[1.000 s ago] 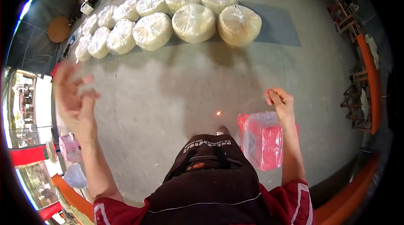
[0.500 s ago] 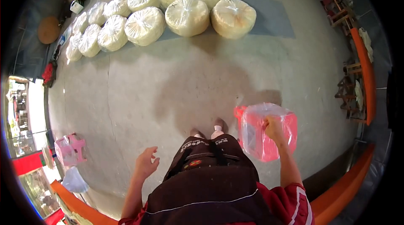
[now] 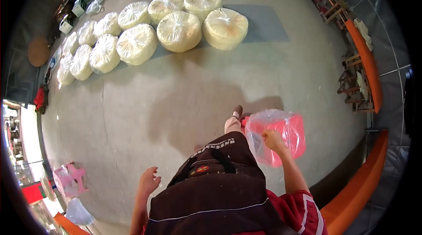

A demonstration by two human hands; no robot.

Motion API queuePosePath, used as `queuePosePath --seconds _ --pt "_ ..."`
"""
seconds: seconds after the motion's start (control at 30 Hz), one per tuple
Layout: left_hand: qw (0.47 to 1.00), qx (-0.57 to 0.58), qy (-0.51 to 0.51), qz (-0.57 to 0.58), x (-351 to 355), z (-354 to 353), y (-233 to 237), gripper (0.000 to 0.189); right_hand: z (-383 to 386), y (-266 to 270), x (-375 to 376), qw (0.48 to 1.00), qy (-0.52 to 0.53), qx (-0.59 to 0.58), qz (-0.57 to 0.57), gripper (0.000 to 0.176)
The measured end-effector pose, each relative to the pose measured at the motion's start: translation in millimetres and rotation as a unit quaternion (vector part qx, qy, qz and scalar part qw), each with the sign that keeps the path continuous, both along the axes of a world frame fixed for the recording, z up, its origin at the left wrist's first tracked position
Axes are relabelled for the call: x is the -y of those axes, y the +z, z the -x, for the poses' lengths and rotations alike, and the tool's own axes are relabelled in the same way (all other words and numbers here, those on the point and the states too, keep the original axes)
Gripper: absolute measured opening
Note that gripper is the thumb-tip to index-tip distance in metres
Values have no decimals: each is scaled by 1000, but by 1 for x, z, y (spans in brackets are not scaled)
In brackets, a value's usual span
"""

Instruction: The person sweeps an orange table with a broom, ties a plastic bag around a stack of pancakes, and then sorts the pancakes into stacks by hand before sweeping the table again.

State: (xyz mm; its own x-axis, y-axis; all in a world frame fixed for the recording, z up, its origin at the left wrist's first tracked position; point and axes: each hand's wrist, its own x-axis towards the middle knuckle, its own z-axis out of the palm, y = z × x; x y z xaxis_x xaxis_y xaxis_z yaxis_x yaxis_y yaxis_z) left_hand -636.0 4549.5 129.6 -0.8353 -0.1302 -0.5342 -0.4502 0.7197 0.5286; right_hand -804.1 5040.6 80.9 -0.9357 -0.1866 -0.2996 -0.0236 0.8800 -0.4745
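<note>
My right hand (image 3: 273, 141) is closed on a clear plastic bag (image 3: 260, 133), at the right of my body. The bag lies over a red plastic stool or container (image 3: 292, 135), whose exact shape is partly hidden by the film. My left hand (image 3: 150, 181) hangs free at the lower left, its fingers apart and slightly curled, holding nothing. Between the hands is my dark apron (image 3: 206, 191), and one foot (image 3: 237, 111) shows stepping forward on the floor.
Several round pale bundles wrapped in clear plastic (image 3: 179, 32) stand in two rows on a grey mat (image 3: 263, 23) ahead. A pink stool (image 3: 70, 179) is at the lower left. Orange bench-like strips (image 3: 365, 66) and wooden racks (image 3: 351, 81) line the right side.
One foot has stepped forward. The wrapped bundles have shifted left and slightly down in view. The right hand still grips the bag beside the red item.
</note>
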Motion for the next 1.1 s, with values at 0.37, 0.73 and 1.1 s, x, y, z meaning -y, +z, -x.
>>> queuePosePath --seconds 0.37,0.73,1.1 --pt "998 -40 -49 -13 -69 83 -13 39 42 -8 -88 992 -115 -42 8 17" --pt "974 12 -217 69 -12 47 -23 38 -89 -4 -24 984 -139 87 67 17" --pt "969 35 -229 88 -19 57 -4 37 -99 -6 -28 987 -154 27 20 13"
